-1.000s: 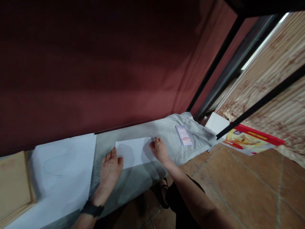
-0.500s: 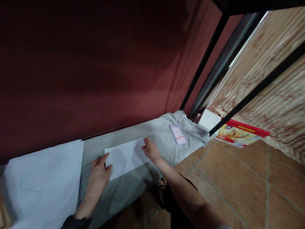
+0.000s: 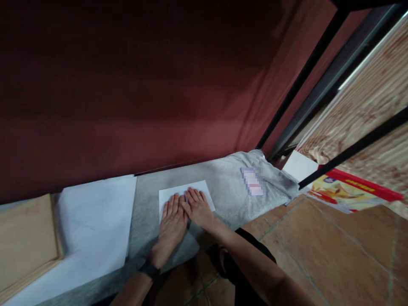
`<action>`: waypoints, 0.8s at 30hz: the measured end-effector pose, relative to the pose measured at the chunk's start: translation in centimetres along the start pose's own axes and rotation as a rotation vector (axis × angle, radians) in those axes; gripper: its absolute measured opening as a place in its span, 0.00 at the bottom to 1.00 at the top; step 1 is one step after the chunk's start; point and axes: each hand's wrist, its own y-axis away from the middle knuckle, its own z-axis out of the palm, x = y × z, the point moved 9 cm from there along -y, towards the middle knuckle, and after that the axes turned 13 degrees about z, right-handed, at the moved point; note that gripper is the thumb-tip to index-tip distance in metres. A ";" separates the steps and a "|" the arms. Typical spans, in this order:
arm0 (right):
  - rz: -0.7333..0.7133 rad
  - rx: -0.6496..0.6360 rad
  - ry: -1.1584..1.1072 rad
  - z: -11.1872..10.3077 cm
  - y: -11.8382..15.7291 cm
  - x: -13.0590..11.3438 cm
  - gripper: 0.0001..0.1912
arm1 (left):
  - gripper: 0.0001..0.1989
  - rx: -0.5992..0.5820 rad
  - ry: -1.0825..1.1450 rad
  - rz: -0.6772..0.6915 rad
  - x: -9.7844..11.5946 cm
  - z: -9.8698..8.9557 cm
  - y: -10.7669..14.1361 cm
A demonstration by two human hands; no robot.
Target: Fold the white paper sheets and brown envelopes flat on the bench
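Observation:
A white sheet of paper (image 3: pixel 204 187) lies on the grey cloth-covered bench (image 3: pixel 146 212). My left hand (image 3: pixel 173 217) rests flat on its left half, fingers stretched out and pointing away from me. Beside it, my right hand (image 3: pixel 198 208) is spread on the right half, its thumb side touching my left hand. Both palms hide the near part of the sheet. A flat pinkish item (image 3: pixel 253 181), blurred out, lies on the cloth to the right of the paper.
Larger white sheets (image 3: pixel 98 221) and a stack of brown paper or envelopes (image 3: pixel 27 242) lie at the left. A dark red wall (image 3: pixel 143 144) rises behind the bench. Black metal bars (image 3: pixel 353 148), a colourful box (image 3: pixel 353 191) and a striped curtain (image 3: pixel 360 114) are at the right.
My hands have moved from the paper's side edges onto its top, close together and flat. The view has shifted left, bringing more of the brown stack into sight.

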 end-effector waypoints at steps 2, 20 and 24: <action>0.006 0.010 0.025 0.5 0.5 0.4 0.28 | 0.29 -0.023 -0.006 -0.018 -0.3 0.3 0.4; 0.286 -0.010 0.138 -1.0 0.1 6.9 0.34 | 0.38 -0.124 -0.012 -0.211 -3.8 -0.5 1.8; 0.331 -0.014 0.123 -2.0 -0.5 6.6 0.32 | 0.39 -0.094 -0.007 -0.195 -4.1 -0.2 1.8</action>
